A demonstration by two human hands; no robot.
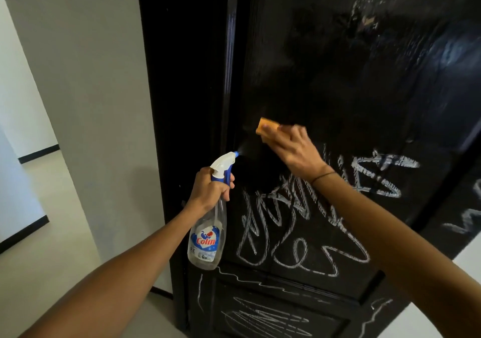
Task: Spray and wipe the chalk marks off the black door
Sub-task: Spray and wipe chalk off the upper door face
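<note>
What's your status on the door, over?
Left hand grips spray bottle, nozzle at door. Right hand presses sponge on it. Upper panel wiped; chalk marks remain below. Nothing in the way.

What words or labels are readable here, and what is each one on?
"Colin": red brand name on the spray bottle label, gripped by the left hand.
Small print under it: too blurred to read.
Chalk marks on the black door: scribbles, no sure words.
</note>
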